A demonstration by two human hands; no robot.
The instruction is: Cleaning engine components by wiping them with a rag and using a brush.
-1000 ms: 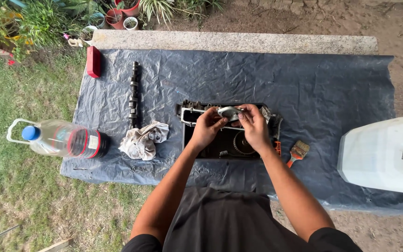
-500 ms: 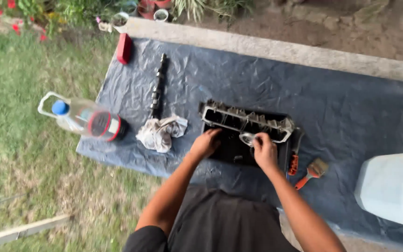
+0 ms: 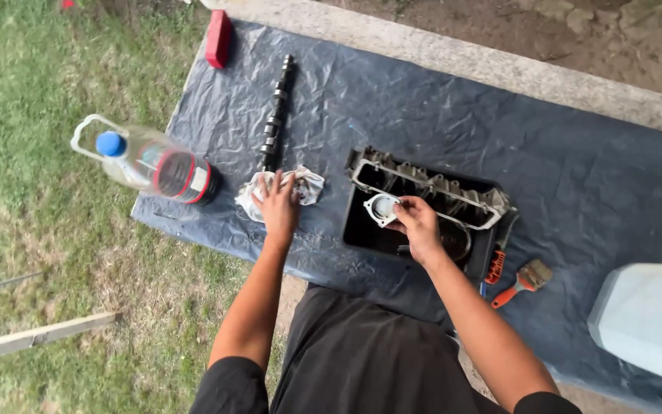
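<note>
Head view shows your right hand (image 3: 421,228) near frame centre, its grip pinched on a small round metal part (image 3: 381,208) held over the black tray (image 3: 362,230) that carries the engine casting (image 3: 430,188). Your left hand (image 3: 278,207), left of centre, presses flat, grip released, on the white rag (image 3: 300,186) beside the camshaft (image 3: 276,115). With only fingertips on it, that part could slip into the tray. Dragging the rag could nudge the camshaft.

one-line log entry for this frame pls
left hand on rag | right hand holds small metal part over black tray | camshaft beside rag | brush right of tray
</note>
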